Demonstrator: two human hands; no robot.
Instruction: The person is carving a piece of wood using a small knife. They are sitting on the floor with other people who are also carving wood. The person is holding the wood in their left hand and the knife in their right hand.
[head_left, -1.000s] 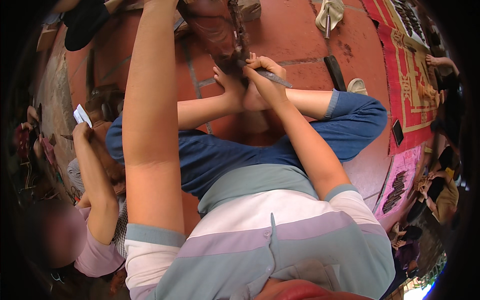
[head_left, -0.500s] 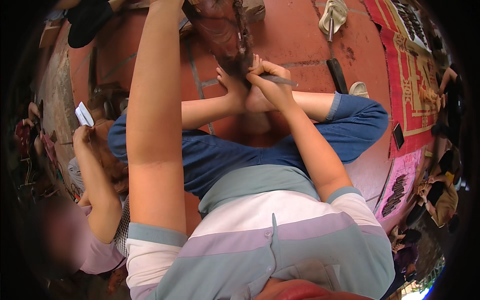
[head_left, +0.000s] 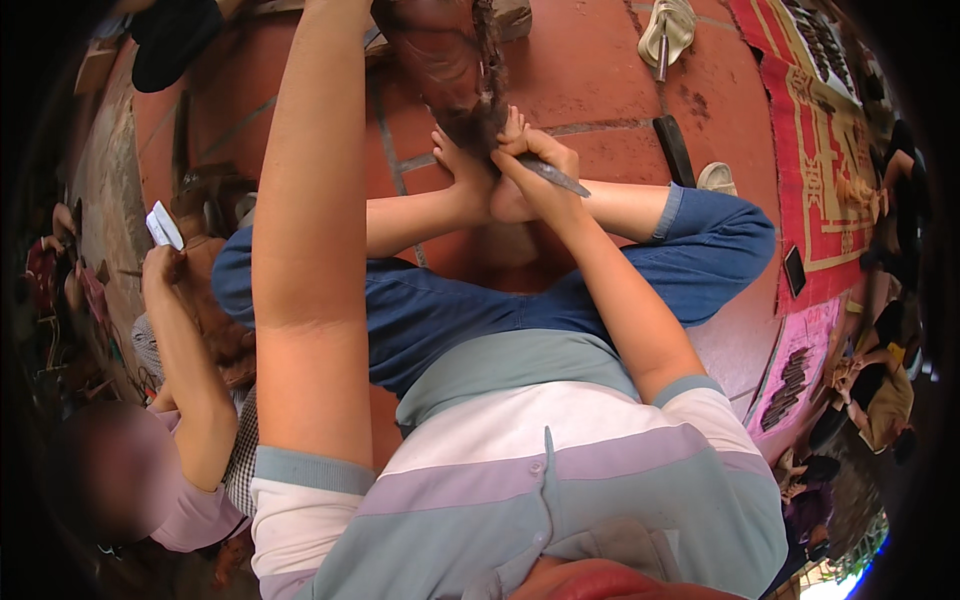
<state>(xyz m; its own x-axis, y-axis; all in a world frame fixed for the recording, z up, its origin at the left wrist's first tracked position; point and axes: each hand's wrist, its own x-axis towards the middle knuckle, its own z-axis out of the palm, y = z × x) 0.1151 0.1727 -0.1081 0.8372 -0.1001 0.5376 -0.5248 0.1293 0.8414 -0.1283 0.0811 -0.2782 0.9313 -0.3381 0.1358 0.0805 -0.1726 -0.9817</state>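
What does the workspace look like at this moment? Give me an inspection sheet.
Surface: red-brown tiled floor; red patterned mat at the right.
Job's things: slim dark tool; brown object with a plaited strand, its kind unclear.
Clutter: pale sandals at the top, dark flat bar, small dark slab on the mat.
Grippers: right hand is closed on the tool at the brown object's lower end. Left hand is out of frame; only the left forearm shows.
Cables: nothing seen.
Surroundings: another person in blue sleeves has both hands at the same spot. A person in a pink top sits at the left, and more people sit along the right rim.
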